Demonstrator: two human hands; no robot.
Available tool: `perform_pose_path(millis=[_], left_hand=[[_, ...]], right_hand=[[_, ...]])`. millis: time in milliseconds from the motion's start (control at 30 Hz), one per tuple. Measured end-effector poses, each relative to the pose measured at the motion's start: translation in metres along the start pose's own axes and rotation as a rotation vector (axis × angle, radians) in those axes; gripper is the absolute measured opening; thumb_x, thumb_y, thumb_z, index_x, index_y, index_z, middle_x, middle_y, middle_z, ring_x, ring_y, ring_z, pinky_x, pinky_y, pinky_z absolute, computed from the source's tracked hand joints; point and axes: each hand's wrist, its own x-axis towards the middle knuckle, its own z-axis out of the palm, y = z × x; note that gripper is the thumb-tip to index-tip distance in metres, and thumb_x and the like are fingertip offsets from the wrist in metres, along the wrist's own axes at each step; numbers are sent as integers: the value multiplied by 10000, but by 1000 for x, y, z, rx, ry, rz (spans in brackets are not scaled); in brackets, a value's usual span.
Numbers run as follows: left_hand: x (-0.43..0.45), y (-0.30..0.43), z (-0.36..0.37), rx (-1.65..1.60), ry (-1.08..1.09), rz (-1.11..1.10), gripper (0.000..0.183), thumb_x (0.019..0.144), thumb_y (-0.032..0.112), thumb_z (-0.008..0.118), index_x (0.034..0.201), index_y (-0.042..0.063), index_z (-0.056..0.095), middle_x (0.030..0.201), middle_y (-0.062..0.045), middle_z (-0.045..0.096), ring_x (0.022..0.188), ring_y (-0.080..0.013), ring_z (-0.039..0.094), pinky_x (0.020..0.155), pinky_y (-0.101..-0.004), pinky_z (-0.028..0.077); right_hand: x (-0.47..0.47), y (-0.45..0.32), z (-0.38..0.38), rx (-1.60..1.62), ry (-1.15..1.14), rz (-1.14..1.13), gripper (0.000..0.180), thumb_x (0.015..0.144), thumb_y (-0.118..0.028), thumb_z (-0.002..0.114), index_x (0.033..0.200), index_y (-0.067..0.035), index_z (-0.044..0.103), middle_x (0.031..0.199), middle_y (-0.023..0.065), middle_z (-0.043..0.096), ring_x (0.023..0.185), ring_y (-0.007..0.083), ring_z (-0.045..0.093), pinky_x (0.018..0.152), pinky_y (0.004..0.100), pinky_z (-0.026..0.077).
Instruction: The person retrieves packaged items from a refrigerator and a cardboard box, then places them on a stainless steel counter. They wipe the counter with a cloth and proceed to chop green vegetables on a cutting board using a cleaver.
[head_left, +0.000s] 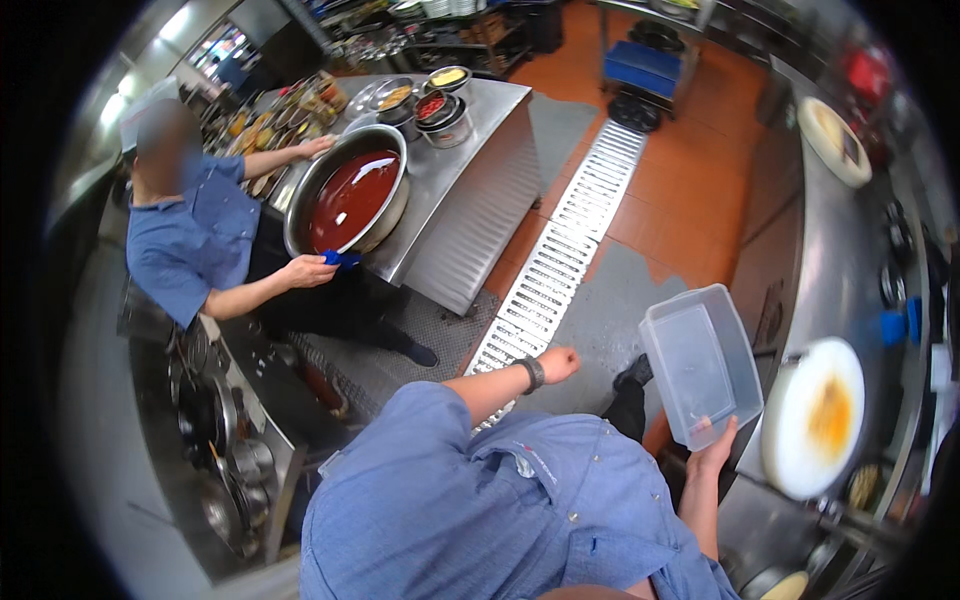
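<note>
My right hand (711, 442) grips the near end of a translucent plastic tub (694, 360), its open side facing up towards me; nothing shows inside. My left hand (560, 365), with a dark band on the wrist, is loosely curled over the floor and appears to hold nothing. At the left a co-worker (196, 225) in a blue shirt tilts a large metal basin (401, 199) of dark red liquid (349, 206) at the edge of a steel counter (420, 232). One of the co-worker's hands has a blue cloth (341, 259) at the rim.
Round white cutting boards, one with an orange stain (814, 420), lie on the right steel counter (810, 300). A slotted drain grate (551, 270) crosses the tiled floor. Metal containers of food (446, 131) stand on the left counter. Pans (217, 420) sit at lower left; a blue bin (641, 69) is farther back.
</note>
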Motion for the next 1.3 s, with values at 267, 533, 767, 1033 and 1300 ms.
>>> perform_pose_path(millis=[267, 533, 767, 1033, 1300], left_hand=[[-2, -87, -37, 1010, -538, -61, 260, 839, 125, 433, 978, 24, 630, 1042, -140, 622, 956, -312, 591, 828, -414, 472], [24, -45, -42, 142, 144, -511, 294, 803, 288, 458, 766, 51, 628, 718, -99, 650, 682, -265, 621, 643, -373, 485], [101, 3, -30, 388, -365, -510, 283, 786, 257, 505, 934, 74, 661, 983, -134, 638, 920, -304, 601, 805, -396, 473], [322, -10, -146, 944, -634, -30, 230, 759, 180, 564, 959, 111, 654, 1031, -111, 622, 977, -278, 592, 780, -410, 493], [590, 181, -300, 709, -14, -125, 332, 837, 246, 432, 964, 23, 643, 1012, -218, 607, 950, -355, 583, 850, -412, 448]], right_hand=[[131, -156, 47, 207, -6, -90, 496, 902, -423, 373, 1258, -78, 398, 1188, 84, 497, 1019, 206, 515, 844, 307, 440], [287, -274, 14, 116, 383, -194, 552, 829, -527, 420, 1133, -72, 499, 1008, 67, 569, 822, 187, 547, 673, 279, 457], [338, -307, 12, 235, 465, -200, 516, 826, -555, 398, 1081, -123, 521, 878, 26, 571, 622, 149, 487, 510, 271, 400], [392, -356, 48, 449, 574, -262, 598, 789, -606, 417, 1189, -165, 469, 1049, 63, 504, 843, 201, 475, 627, 294, 400], [380, -371, 66, 579, 770, -288, 522, 815, -535, 419, 1150, -143, 503, 995, 21, 548, 731, 171, 482, 570, 277, 394]])
